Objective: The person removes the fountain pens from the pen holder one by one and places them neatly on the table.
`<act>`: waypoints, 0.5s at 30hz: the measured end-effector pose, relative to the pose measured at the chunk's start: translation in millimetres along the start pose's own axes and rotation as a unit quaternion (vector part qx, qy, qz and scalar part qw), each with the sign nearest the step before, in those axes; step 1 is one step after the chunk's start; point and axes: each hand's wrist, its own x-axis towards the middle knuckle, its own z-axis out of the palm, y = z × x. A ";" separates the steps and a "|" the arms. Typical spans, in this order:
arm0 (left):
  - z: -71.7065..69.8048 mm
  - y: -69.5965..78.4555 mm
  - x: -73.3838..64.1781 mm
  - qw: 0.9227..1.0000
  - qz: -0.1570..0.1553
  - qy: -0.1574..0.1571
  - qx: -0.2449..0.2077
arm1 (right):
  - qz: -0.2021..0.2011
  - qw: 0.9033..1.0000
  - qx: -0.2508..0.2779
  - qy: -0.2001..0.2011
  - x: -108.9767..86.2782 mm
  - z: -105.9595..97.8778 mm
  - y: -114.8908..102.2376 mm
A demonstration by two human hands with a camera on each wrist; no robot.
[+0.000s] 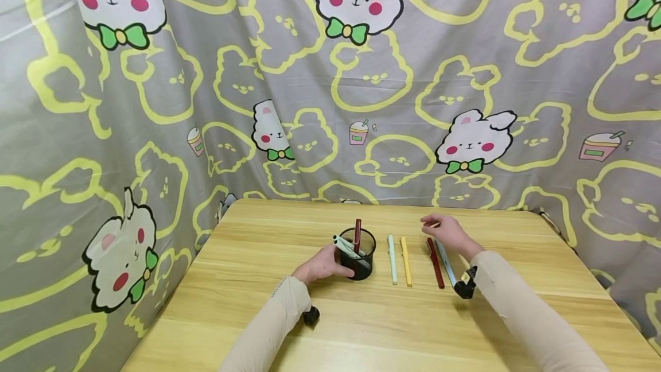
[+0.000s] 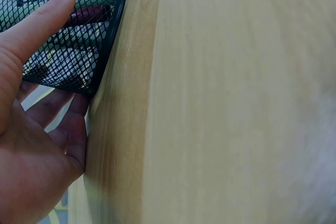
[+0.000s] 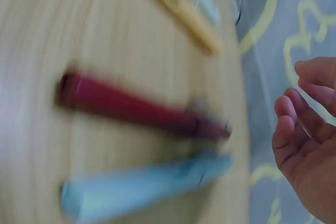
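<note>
My left hand point(image 1: 321, 264) holds a black mesh pen cup point(image 1: 364, 269) from its left side, thumb across the front and fingers behind. In the left wrist view the thumb lies along the mesh point(image 2: 84, 40) of that cup. A dark red pen point(image 1: 357, 233) stands in it beside pale green pens point(image 1: 347, 245). My right hand point(image 1: 450, 233), fingers loosely bent and holding nothing, is over the far ends of a dark red pen point(image 1: 435, 263) and a light blue pen point(image 1: 445, 263). In the right wrist view the red pen point(image 3: 131, 103) and blue pen point(image 3: 142, 190) are blurred.
Between the cup and the red pen lie a mint pen point(image 1: 392, 260) and a yellow pen point(image 1: 406, 261), roughly parallel on the wooden table point(image 1: 232, 303). A grey curtain point(image 1: 320, 79) with cartoon prints hangs behind the table and along its left side.
</note>
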 end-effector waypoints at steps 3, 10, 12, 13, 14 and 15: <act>0.3 -0.6 -0.2 1.000 0.000 -0.001 -0.001 | -0.017 1.000 0.022 -0.010 4.5 8.7 -20.5; 0.5 -1.3 0.0 1.000 0.001 -0.003 0.001 | -0.045 0.995 0.081 -0.035 12.9 33.7 -68.2; 0.3 -0.5 0.1 1.000 0.003 -0.002 -0.001 | -0.055 0.993 0.094 -0.043 16.4 41.6 -78.3; 0.2 -0.1 0.1 1.000 0.003 -0.001 0.000 | -0.057 0.992 0.102 -0.047 17.8 45.7 -83.0; 0.1 0.7 0.1 1.000 0.004 -0.001 -0.001 | -0.059 0.991 0.108 -0.051 19.4 49.9 -87.2; 0.1 1.0 0.1 1.000 0.004 -0.001 -0.002 | -0.059 0.990 0.114 -0.054 20.8 54.1 -90.9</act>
